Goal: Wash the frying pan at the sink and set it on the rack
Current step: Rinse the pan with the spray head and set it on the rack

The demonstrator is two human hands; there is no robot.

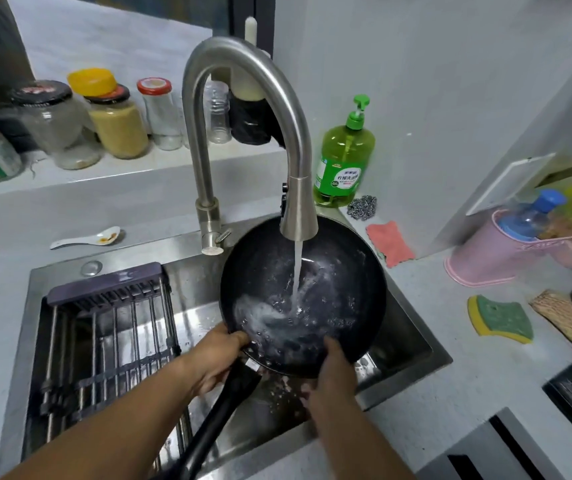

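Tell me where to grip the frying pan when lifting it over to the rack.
Grip the long black handle, coming from the near side: it points back at you, below the left hand. The frying pan holds water, so tip it out first.

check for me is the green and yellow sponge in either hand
No, the green and yellow sponge lies on the counter right of the sink, apart from both hands on the frying pan.

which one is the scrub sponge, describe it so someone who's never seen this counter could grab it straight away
Start at the steel sink and move to the counter on its right side. There, in front of the pink tub, lies the scrub sponge, flat and wavy-edged. Its green top over a yellow base sets it apart from the pink cloth near the faucet and the tan woven pad beside it.
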